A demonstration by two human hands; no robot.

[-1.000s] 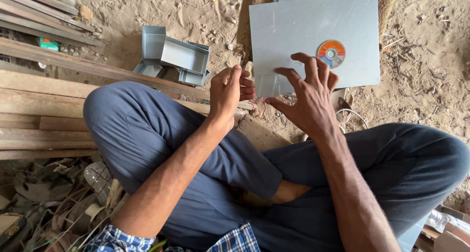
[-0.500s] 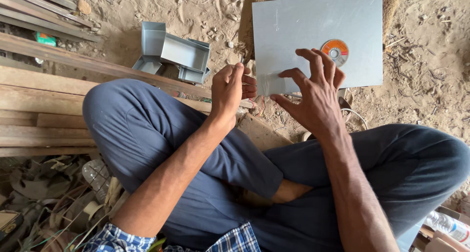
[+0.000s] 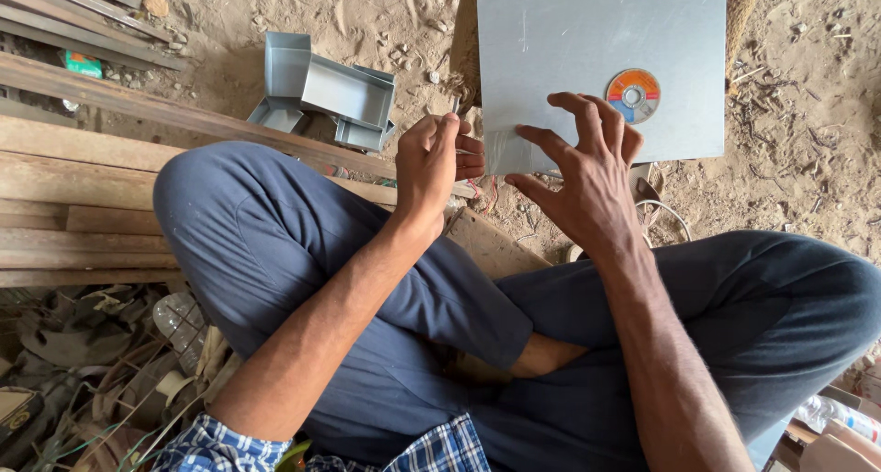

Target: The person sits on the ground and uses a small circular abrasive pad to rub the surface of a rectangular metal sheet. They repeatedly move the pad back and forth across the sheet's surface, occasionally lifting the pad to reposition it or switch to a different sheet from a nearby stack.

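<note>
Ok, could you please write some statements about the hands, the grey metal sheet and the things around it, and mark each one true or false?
1. The right hand rests with spread fingers on the flat grey metal sheet. True.
2. The round orange and blue cutting disc lies on the wooden planks. False: it lies on the sheet, beside the right hand's fingers.
3. The left hand holds a thin pointed tool at the sheet's left edge. True.
4. The folded grey metal box pieces lie on the person's lap. False: they lie on the sandy ground, left of the sheet.
</note>
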